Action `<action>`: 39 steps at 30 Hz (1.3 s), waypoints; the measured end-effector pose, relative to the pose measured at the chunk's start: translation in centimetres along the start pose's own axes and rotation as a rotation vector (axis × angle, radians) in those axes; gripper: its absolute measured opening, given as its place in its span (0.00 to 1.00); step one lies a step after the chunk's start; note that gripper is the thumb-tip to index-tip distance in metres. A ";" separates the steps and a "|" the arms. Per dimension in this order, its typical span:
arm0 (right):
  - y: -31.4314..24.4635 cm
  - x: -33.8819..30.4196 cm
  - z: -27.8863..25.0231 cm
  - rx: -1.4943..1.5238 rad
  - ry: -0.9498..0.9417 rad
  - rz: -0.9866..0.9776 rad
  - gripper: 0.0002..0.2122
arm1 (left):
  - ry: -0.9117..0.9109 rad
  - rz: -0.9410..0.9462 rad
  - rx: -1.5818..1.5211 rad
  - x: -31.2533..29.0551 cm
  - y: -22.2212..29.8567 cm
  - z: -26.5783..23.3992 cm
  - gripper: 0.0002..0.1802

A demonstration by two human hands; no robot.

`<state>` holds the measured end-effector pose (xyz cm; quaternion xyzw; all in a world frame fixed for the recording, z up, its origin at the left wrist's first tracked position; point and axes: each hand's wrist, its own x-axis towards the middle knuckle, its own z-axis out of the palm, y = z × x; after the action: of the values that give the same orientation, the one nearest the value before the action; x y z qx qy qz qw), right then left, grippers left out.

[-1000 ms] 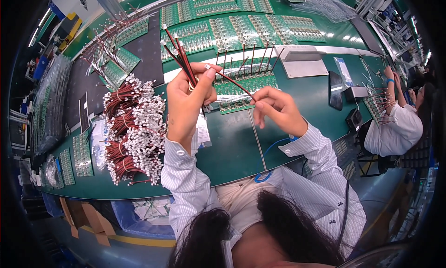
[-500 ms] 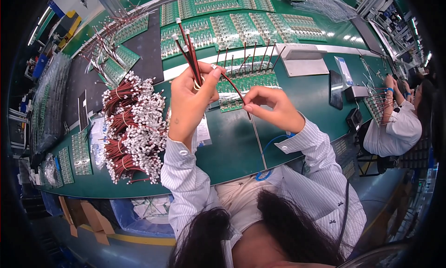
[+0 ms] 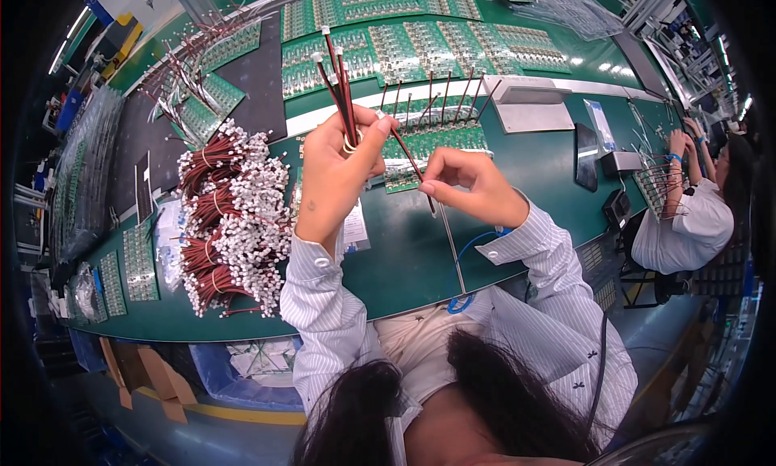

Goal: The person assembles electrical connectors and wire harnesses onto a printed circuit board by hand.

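My left hand [image 3: 343,163] is closed around a small bunch of red-and-black cables [image 3: 343,90], whose white connectors point up and away from me. Between its thumb and forefinger it also pinches the white-connector end of a single red-and-black cable [image 3: 409,154]. Lower down that same cable, my right hand [image 3: 470,183] grips it between thumb and forefinger, so it slants between both hands. Just beyond lies a green circuit board panel [image 3: 449,139] with several cables standing upright along its far side. A big pile of bundled cables [image 3: 242,215] with white connectors sits left of my left hand.
Rows of green circuit boards [image 3: 420,50] cover the far side. A metal bracket [image 3: 529,114], a black phone-like slab [image 3: 586,155] and a grey box [image 3: 621,162] stand at right. Another person [image 3: 687,223] works beyond them. A thin metal rod [image 3: 453,244] lies before me.
My left hand and its cable bunch have shifted slightly to the right. The single cable hangs a little further below my right fingers. The other person's hands have moved.
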<state>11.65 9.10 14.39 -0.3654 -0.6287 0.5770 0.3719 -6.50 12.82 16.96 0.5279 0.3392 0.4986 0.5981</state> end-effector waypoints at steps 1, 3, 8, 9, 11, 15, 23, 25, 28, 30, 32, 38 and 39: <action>0.0 0.0 0.0 0.013 -0.006 0.003 0.06 | 0.001 0.000 0.000 0.0 0.0 0.0 0.06; 0.0 0.0 0.0 0.026 -0.011 0.005 0.06 | 0.003 0.012 0.013 -0.1 0.0 0.1 0.07; 0.7 0.1 -0.4 -0.104 0.096 -0.150 0.05 | -0.020 0.017 -0.014 0.0 0.2 0.2 0.07; 0.7 0.1 -0.4 -0.103 0.095 -0.151 0.05 | -0.022 0.015 -0.010 -0.1 0.3 0.2 0.08; 0.5 0.0 -0.6 -0.118 0.141 -0.136 0.04 | -0.007 0.023 0.001 -0.1 0.3 0.4 0.08; 0.4 -0.3 -1.3 -0.053 0.269 -0.117 0.04 | -0.014 0.058 0.026 -0.1 0.4 0.2 0.08; -0.4 -0.7 -3.4 0.118 0.331 -0.183 0.05 | 0.005 0.055 0.102 -0.3 0.6 0.0 0.09; -0.7 -0.8 -3.8 0.237 0.377 -0.247 0.06 | 0.008 0.055 0.144 -0.1 0.3 0.1 0.09; -0.9 -0.5 -3.9 0.414 0.405 -0.373 0.08 | -0.056 0.018 0.134 -0.2 0.1 0.5 0.09; -1.3 0.1 -3.1 0.391 0.467 -0.432 0.08 | -0.066 0.006 0.226 -0.3 0.1 1.0 0.09; -1.9 0.9 -1.9 0.287 0.485 -0.398 0.08 | -0.083 0.006 0.244 -0.2 -0.2 1.0 0.08; -1.8 1.4 -0.9 0.063 0.421 -0.381 0.06 | -0.084 0.051 0.274 -0.3 -0.5 1.4 0.08; -1.7 1.4 -0.9 0.081 0.416 -0.385 0.06 | -0.100 0.072 0.329 -0.3 -0.6 1.2 0.07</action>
<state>11.71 10.63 16.24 -0.3348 -0.5733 0.4331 0.6096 -5.27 12.23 16.60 0.6546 0.3670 0.4307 0.5013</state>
